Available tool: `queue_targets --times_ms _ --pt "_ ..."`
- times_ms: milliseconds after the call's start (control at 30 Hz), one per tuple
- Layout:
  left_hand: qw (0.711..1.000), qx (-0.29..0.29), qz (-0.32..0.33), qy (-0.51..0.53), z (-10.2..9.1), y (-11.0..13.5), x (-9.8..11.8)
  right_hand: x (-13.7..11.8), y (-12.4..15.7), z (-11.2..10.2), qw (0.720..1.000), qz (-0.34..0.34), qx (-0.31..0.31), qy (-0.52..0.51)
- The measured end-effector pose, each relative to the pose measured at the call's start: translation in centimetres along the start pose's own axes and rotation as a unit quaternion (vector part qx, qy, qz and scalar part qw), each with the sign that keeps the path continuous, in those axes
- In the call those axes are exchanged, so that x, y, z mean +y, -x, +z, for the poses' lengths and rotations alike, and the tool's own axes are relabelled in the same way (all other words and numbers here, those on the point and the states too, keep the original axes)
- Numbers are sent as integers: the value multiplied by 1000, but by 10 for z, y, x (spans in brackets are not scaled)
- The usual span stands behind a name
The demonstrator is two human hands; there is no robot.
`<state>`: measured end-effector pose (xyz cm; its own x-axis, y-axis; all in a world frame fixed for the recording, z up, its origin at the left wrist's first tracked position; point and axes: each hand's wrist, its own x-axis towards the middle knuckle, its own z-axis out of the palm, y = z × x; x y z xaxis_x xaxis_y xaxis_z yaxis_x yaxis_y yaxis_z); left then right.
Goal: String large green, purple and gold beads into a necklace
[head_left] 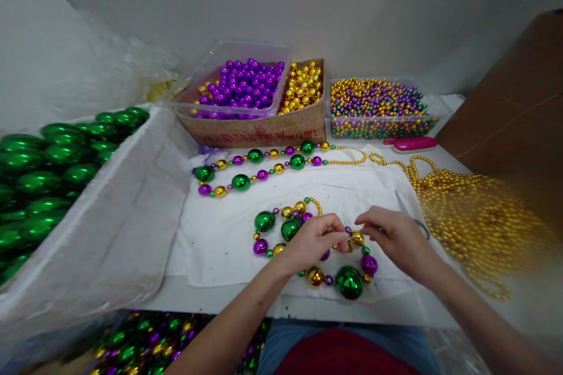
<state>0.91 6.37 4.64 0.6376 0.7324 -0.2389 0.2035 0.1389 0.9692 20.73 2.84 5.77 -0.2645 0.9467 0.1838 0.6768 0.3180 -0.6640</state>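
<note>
A bead necklace of green, purple and gold balls lies coiled on a white cloth in front of me. My left hand pinches the strand near a gold bead, fingers closed. My right hand meets it from the right, fingertips pinched on the same strand by a small purple bead. A second, finished necklace lies stretched out farther back on the cloth.
A bin of large green balls fills the left. At the back stand a tub of purple balls, a cardboard box of gold balls and a tray of small mixed beads. Gold bead strings, scissors and a pink tool lie to the right.
</note>
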Motion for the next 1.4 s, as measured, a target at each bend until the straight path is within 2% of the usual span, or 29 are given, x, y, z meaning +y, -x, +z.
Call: queue_targets --times_ms 100,200,267,333,433,500,600,700,867,967,1100,1200,1300,1367,1400 --pt "992 2 -44 119 -2 -4 -4 -12 13 11 996 -26 63 52" --pt "973 10 -68 219 -5 -5 -7 -20 30 30 998 -30 49 29" --pt "970 -3 -64 236 -8 -3 -6 -19 35 38 999 16 33 -23" --pt "978 -27 -56 198 -10 0 -1 -13 32 39 993 78 21 -88" --pt "996 -61 -38 60 -14 5 11 -1 14 34 969 120 31 -214" --pt "997 -56 0 -52 -17 8 19 4 -1 33 929 146 6 -341" --pt "975 -16 84 -204 -21 10 25 7 -16 38 855 191 -81 -474" --pt "945 20 131 -298 -23 12 21 5 -21 47 818 212 -134 -518" --pt "908 39 153 -388 -19 13 7 5 -18 50 756 252 -181 -576" --pt "882 32 169 -438 -16 14 5 7 -18 48 735 265 -196 -593" --pt "827 7 223 -516 -16 17 5 12 -19 45 711 271 -227 -608" --pt "799 -6 251 -546 -15 20 2 15 -20 45 692 272 -251 -620" --pt "791 1 275 -547 -15 21 -2 16 -20 48 677 276 -266 -629" --pt "804 14 287 -521 -14 21 -4 16 -19 52 673 282 -257 -634" --pt "821 25 285 -495 -14 20 -4 17 -19 54 674 286 -243 -637"
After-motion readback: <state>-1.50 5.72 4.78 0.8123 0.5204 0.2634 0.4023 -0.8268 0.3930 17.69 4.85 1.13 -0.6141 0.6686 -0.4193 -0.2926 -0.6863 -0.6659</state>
